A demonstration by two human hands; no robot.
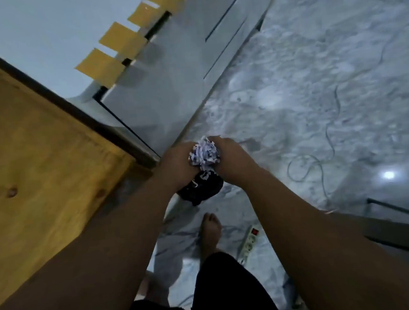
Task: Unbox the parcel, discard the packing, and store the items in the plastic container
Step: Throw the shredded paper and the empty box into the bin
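Cupping a wad of shredded paper packing, both hands are pressed together around it: left hand on one flank, right hand on the other, fingers curled in, strips poking out above and trailing below. Held in mid-air, over the floor, just off the corner of the wooden table.

Directly beneath the hands: a dark bag or bin, its mouth partly hidden; a few strips lie on its rim. Probably the discard spot, though I cannot be sure.

Handling, as judged: packing is very light, soft, springy, and loose. It will shed strips if the squeeze slackens. Best gripped as now, compressed from both sides, palms enclosing the bulk rather than fingertips pinching an edge. Nothing fragile in it that shows.

Outward: marbled floor with a thin cable, a power strip near a bare foot. Parcel, items and plastic container not in view.
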